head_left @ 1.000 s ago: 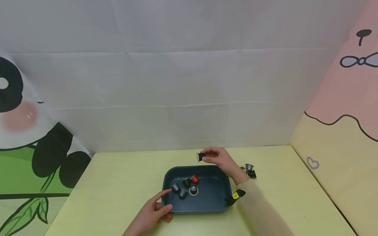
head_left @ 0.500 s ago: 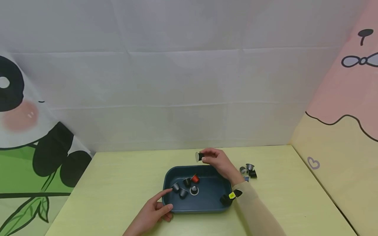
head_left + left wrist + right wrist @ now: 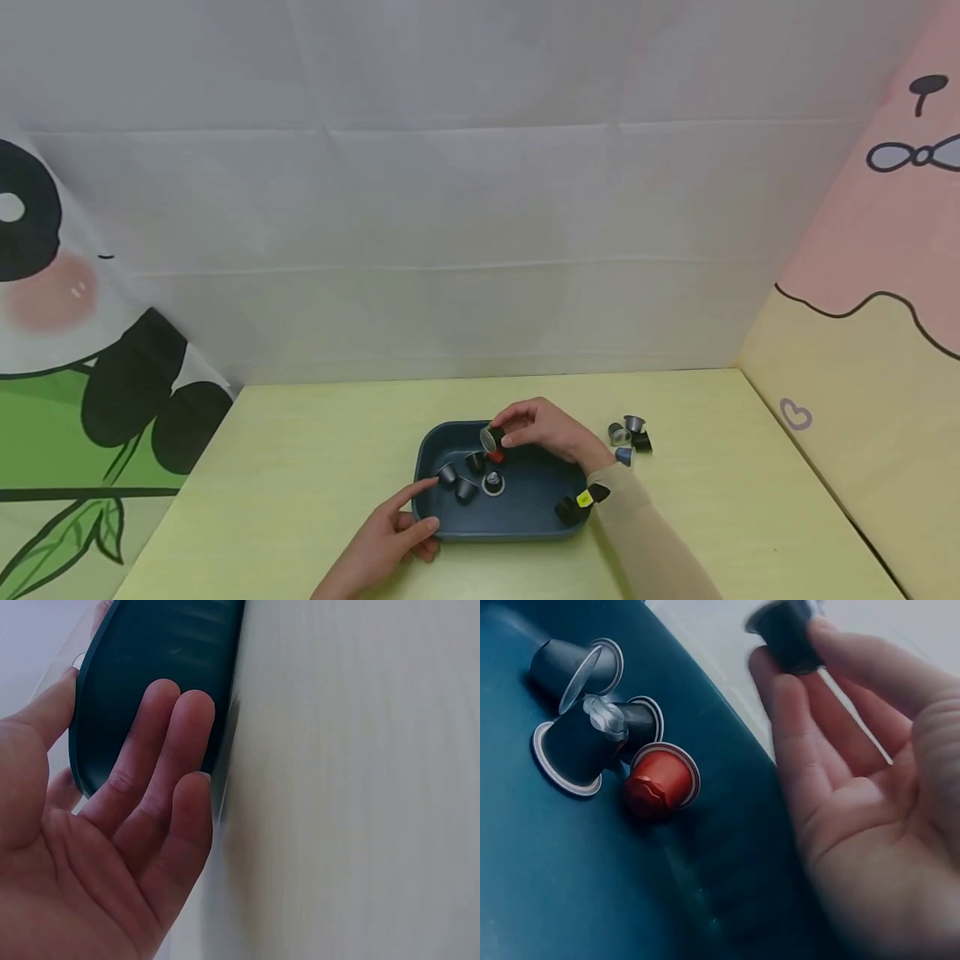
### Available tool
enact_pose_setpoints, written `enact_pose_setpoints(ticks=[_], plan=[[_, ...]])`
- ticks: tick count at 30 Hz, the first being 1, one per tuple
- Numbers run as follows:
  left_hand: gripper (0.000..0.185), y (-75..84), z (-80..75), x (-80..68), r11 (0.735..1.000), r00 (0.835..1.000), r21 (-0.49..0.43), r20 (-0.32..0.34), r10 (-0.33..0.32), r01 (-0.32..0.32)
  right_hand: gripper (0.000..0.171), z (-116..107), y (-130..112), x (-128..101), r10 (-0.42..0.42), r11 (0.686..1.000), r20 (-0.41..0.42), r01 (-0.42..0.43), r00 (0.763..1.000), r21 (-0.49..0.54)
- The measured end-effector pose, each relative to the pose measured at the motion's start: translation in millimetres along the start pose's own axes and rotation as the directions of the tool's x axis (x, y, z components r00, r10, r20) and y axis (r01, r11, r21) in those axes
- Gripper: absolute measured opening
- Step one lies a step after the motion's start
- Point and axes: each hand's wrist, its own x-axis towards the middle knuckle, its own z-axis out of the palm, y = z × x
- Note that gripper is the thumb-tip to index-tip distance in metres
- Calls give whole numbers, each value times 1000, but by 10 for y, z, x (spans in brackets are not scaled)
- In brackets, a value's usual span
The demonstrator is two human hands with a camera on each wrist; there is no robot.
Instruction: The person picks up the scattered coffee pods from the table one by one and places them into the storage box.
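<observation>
In the head view, a dark blue tray (image 3: 525, 534) sits on the table. My left hand (image 3: 390, 533) grips its near left corner, thumb and index finger at the rim. The left wrist view shows other fingers (image 3: 191, 727) against the outer wall. My right hand (image 3: 543, 429) pinches a black coffee capsule (image 3: 491, 439) above the tray's far side; it shows dark and blurred in the right wrist view. Below it lie a red capsule (image 3: 660, 784) and several dark ones, one (image 3: 492, 483) standing on its wide rim.
Right of the tray, several more capsules cluster on the table, including a silver one (image 3: 634, 423), a black one (image 3: 641, 442) and a blue one (image 3: 624, 456). A white sheet (image 3: 450, 208) hangs behind the table (image 3: 315, 450).
My right hand has come down and slightly left with the black capsule, from beyond the tray's far rim to over its inside. The left hand stays at the tray corner.
</observation>
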Motion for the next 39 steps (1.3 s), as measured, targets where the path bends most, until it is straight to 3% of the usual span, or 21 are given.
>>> enact_pose_setpoints(ticks=[6,16,29,39], plan=[[61,2,-12,-2,1000,1000,-5,9,4,-4,28,49,30,27,63,994,82,-55,995,-95],[61,19,-7,-7,1000,1000,-18,6,7,-7,25,94,34,67,128,954,82,-100,988,-284],[61,40,20,-1,1000,1000,-29,-7,-8,8,30,90,72,52,139,969,112,-112,984,-221],[60,46,23,9,1000,1000,-3,-11,-20,20,30,60,32,33,83,981,102,-63,991,-185]])
